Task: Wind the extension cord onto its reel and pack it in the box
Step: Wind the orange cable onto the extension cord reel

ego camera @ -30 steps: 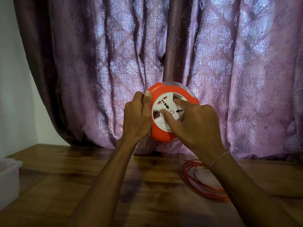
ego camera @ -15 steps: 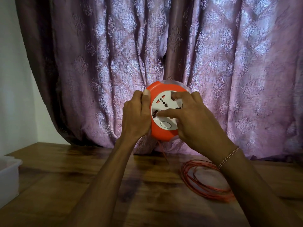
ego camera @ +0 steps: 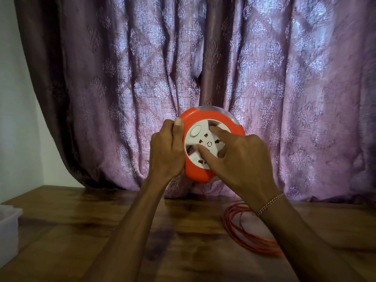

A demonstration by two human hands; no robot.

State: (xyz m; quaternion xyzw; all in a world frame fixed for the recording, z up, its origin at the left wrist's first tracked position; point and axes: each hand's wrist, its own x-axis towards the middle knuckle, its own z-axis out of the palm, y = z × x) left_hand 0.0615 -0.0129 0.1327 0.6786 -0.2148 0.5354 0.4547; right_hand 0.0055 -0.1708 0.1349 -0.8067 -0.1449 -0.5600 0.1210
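An orange round cord reel (ego camera: 198, 173) with a white socket hub (ego camera: 196, 132) is held upright in the air before the curtain. My left hand (ego camera: 165, 152) grips its left rim, thumb on the orange edge. My right hand (ego camera: 240, 159) has its fingers hooked into the white hub's slots. Loose orange cord (ego camera: 242, 231) lies coiled on the wooden table (ego camera: 67, 216) below and right, partly hidden by my right forearm. A strand from the reel down to the coil is not clearly visible.
A purple patterned curtain (ego camera: 203, 68) hangs close behind the reel. A white plastic box (ego camera: 9, 226) sits at the table's left edge, cut off by the frame. A white wall (ego camera: 16, 119) stands at left.
The white hub has turned: its oval button moved from the lower part to the upper left. My right fingers shifted with it. My left hand stayed on the rim.
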